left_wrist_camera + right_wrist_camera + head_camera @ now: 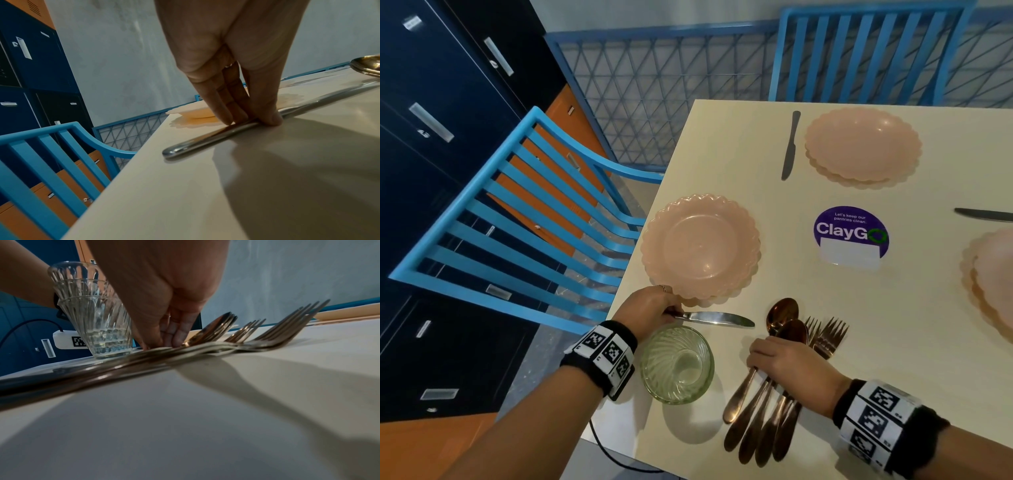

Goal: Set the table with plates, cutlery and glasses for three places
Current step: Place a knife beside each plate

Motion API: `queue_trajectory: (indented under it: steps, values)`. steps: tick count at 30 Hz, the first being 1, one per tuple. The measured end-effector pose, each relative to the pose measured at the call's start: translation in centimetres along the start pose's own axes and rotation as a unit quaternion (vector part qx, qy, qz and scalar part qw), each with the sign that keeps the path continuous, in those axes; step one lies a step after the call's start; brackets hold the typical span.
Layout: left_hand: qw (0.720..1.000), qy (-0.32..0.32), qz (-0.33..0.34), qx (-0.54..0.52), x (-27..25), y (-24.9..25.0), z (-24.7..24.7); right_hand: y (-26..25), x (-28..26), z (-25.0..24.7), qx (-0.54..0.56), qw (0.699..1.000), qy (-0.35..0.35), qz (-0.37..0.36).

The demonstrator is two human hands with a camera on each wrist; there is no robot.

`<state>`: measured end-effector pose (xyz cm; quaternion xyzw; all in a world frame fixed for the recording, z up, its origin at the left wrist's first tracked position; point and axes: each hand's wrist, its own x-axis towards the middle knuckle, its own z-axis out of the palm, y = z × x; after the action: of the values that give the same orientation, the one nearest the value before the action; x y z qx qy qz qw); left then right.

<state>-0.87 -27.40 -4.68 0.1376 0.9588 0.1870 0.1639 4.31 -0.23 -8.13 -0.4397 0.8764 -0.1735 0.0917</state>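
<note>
My left hand [671,310] pinches the handle of a steel knife [717,319] that lies flat on the cream table [876,342], just below the near pink scalloped plate [700,245]. In the left wrist view the fingertips [228,118] and thumb press the knife [205,138] against the tabletop. My right hand [756,363] grips a bundle of copper spoons [782,311] and forks [828,334] resting on the table. A ribbed glass [676,363] stands between the hands; in the right wrist view the glass [92,313] looks like nested glasses.
Pink plates [863,145] with a knife [790,145] sit at the far side. Other plates [993,277] and a knife [986,214] are at the right edge. A purple sticker [851,234] marks the middle. Blue chairs [517,212] stand at the left and far sides.
</note>
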Motion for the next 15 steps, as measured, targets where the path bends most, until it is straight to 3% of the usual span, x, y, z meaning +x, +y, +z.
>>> queue_trajectory:
  steps: [15]
  values:
    - [1.0,-0.012,0.002,0.017,0.36,0.51,0.34,-0.36,-0.5,-0.42,0.011,1.0,-0.016,0.014]
